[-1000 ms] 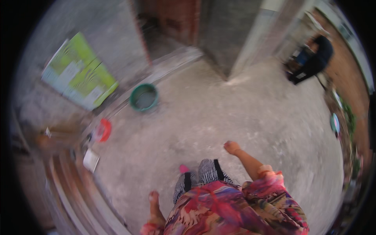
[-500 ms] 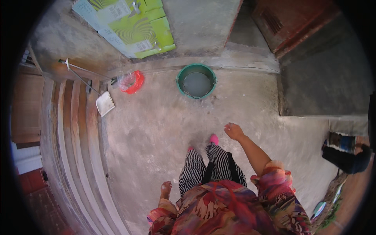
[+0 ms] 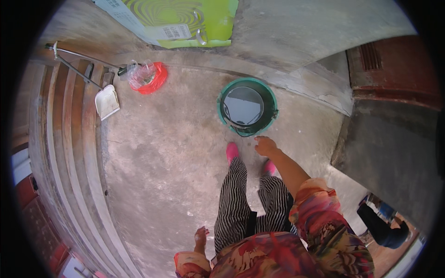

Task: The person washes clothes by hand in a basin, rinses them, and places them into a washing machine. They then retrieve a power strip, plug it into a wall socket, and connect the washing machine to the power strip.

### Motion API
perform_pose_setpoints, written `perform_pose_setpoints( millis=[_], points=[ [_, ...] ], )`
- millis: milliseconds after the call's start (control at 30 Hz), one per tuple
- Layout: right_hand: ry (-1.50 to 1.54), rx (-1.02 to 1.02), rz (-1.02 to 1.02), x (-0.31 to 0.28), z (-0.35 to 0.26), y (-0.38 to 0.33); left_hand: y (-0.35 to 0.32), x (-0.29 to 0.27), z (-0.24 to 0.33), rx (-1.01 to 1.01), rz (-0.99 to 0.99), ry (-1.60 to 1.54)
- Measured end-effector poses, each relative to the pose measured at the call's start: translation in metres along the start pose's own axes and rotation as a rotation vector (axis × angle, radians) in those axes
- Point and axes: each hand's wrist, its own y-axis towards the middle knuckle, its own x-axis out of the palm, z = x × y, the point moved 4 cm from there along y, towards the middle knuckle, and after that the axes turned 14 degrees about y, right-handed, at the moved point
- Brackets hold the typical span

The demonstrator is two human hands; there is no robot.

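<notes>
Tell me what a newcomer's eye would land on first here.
Most likely the green bucket of water, on the floor just ahead of the person's pink shoes, with the empty right hand near its rim. Next, the lime-green panel against the wall at the top, and the red plastic bag on the floor at upper left.

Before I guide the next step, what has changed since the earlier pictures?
The pink shoes have stepped forward, toward the green bucket. The right hand has come close to the bucket's near rim; the left hand still hangs low. Neither has visibly taken hold of anything. The bucket, dustpan and red bag stay where they were.
</notes>
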Motion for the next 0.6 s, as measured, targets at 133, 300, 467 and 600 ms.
perform_pose_setpoints(
  millis=[133,300,467,600],
  points=[
    [-0.203,0.004,-0.136,0.013,-0.01,0.067,-0.007,-0.002,-0.043,-0.194,0.009,-0.029],
    [-0.499,-0.121,-0.096,0.04,0.027,0.124,-0.026,0.019,-0.042,-0.279,0.097,-0.071],
    [-0.071,-0.268,-0.069,0.033,0.016,0.113,-0.043,0.055,-0.03,-0.281,0.061,-0.09],
    [0.257,-0.38,0.165,-0.032,-0.025,0.085,-0.048,0.084,-0.012,-0.172,0.094,-0.134]
  ],
)
